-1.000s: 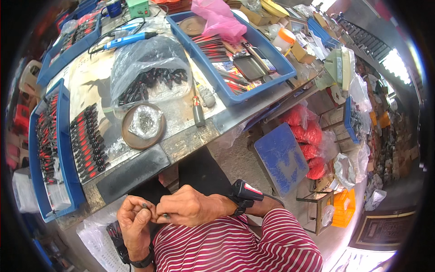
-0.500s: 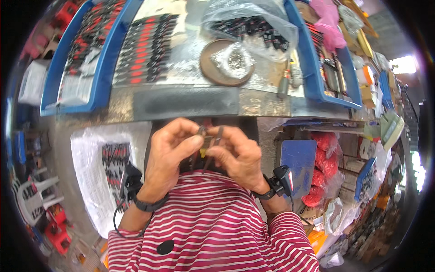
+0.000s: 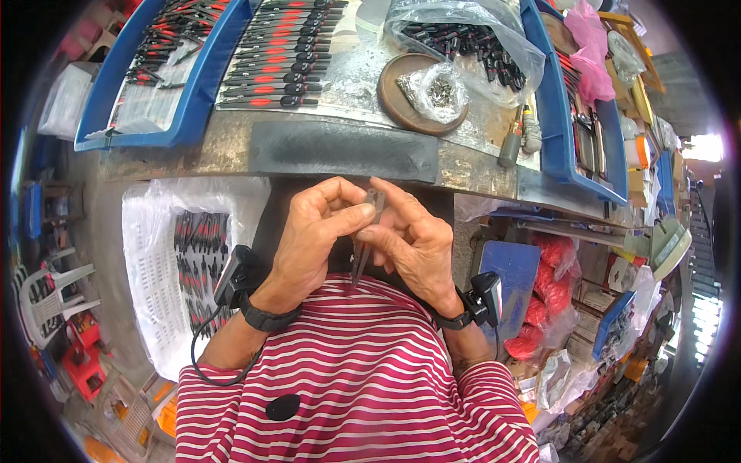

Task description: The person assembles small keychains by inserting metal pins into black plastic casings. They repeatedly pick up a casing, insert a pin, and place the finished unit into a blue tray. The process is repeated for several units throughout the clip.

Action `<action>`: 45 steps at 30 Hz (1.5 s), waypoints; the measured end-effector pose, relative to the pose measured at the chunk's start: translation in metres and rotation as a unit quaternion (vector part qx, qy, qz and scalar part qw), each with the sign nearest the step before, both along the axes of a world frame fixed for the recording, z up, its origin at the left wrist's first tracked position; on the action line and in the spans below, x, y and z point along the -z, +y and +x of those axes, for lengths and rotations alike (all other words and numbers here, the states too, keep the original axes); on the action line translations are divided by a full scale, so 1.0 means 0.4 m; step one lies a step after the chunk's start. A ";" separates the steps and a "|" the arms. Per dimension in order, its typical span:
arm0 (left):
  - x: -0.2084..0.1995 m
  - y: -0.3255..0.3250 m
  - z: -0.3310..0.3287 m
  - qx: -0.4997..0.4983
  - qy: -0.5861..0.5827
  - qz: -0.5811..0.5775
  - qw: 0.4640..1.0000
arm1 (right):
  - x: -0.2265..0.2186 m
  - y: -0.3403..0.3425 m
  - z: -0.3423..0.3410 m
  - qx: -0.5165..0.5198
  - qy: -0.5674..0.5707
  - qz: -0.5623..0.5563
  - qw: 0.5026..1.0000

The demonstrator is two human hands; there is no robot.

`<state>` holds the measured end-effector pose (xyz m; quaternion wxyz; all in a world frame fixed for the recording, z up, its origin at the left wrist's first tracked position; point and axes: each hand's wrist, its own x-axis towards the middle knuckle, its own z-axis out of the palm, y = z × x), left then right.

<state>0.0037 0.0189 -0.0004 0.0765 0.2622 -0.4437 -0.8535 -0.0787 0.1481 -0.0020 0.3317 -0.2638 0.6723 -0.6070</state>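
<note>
My left hand [image 3: 316,231] and my right hand [image 3: 415,243] meet just below the bench edge. Between their fingertips is a slim dark two-legged metal piece [image 3: 361,261], its narrow legs pointing down toward the striped shirt. The left thumb and forefinger pinch its upper end. On its other side, the right thumb and fingers are closed on it; they partly hide how its two legs join.
On the bench [image 3: 324,150] lies a row of black-and-red tools [image 3: 274,77]. A round wooden dish [image 3: 391,96] carries a bag of small metal parts [image 3: 438,94]. Blue trays [image 3: 202,96] [image 3: 557,147] flank them. A white crate [image 3: 154,285] stands low at left.
The view has shifted, so the bench appears higher and farther right. In both hands, the metal piece's legs now sit close together; earlier they were spread apart.
</note>
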 end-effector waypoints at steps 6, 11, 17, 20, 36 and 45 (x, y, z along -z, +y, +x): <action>0.004 -0.004 0.003 0.013 -0.001 0.016 1.000 | 0.006 0.000 -0.005 -0.013 -0.035 0.015 0.999; 0.006 -0.007 0.003 0.022 0.002 0.040 0.999 | 0.010 -0.002 -0.008 -0.017 -0.047 0.025 0.998; 0.010 -0.008 0.004 0.019 0.009 0.049 0.999 | 0.014 -0.007 -0.007 -0.017 -0.058 0.023 0.998; 0.013 -0.010 0.006 0.019 0.006 0.046 0.999 | 0.016 -0.010 -0.007 -0.015 -0.064 0.018 0.998; 0.041 -0.010 0.007 0.007 0.000 0.037 0.999 | 0.031 -0.021 0.009 0.004 -0.072 0.033 0.997; 0.053 -0.012 0.009 -0.004 0.036 0.061 0.997 | 0.032 -0.010 -0.009 -0.031 -0.076 -0.002 0.997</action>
